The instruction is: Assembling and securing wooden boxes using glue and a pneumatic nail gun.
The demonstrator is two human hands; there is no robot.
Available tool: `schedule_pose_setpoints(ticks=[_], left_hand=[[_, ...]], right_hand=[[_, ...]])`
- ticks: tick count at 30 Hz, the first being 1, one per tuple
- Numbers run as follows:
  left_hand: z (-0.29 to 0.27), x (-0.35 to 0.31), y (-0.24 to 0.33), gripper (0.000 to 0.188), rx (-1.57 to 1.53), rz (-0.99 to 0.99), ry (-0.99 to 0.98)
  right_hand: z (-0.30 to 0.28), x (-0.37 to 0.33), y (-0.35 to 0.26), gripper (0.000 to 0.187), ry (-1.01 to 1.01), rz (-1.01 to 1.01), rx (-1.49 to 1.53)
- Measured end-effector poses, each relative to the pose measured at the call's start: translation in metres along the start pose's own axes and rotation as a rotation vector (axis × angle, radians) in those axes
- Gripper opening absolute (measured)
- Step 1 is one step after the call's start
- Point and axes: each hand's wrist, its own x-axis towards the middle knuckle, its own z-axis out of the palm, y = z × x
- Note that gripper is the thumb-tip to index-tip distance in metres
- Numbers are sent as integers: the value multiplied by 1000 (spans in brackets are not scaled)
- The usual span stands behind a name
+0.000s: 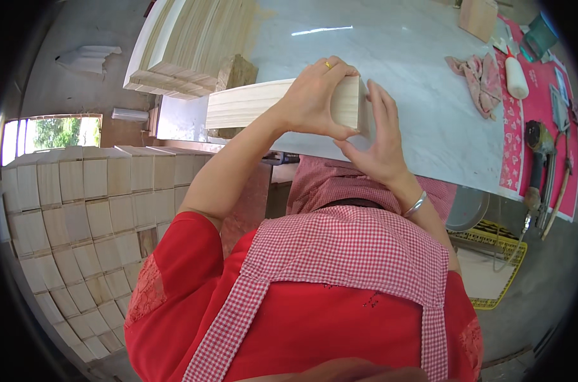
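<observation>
A long pale wooden piece, box-like in shape, lies along the near edge of the tabletop. My left hand spans its right part, fingers over the far edge and thumb at the near edge, gripping it. At the right end of the piece, my right hand curves in a wide C, thumb and fingers apart. Its fingertips are close to the end face; whether they touch it I cannot tell. A small rough block sits just behind the wooden piece.
Tall stacked pale boards stand at the far left of the marbled table. Below left rises a big pile of wooden boxes. On the right are a crumpled cloth, a glue bottle, tools on a red mat and a yellow crate.
</observation>
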Motion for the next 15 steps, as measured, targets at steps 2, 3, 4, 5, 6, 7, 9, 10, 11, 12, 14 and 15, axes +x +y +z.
schedule_pose_setpoints(ticks=[2,3,4,5,6,7,9,10,11,12,14,15], left_hand=[[0,1,2,80,-5,-8,-13],[0,2,3,80,-9,-11,-20],[1,3,2,80,-7,-10,-21],[3,4,1,80,-7,-3,-17],[3,1,0,80,-9,0,-9],[3,0,0,81,-11,2,-2],[3,0,-2,81,-15,1,1],[2,2,-3,81,-17,3,3],[3,2,-2,81,-24,7,1],[2,3,-2,81,-31,2,-5],[0,4,-1,80,-20,3,-7],[1,2,0,79,-14,4,-7]], right_hand=[[-2,8,2,96,-25,59,43],[-3,10,3,96,-23,58,44],[-4,12,4,97,-57,58,38],[-5,13,5,99,-91,59,33],[-4,14,4,100,-131,58,29],[-6,13,1,100,-135,59,30],[-11,7,-8,98,-173,84,38],[-12,5,-10,97,-192,97,42],[-12,-1,-9,97,-196,106,43],[-12,-9,-4,97,-183,98,-31],[-13,-21,0,97,-157,78,-179],[-13,-25,0,97,-160,84,-177]])
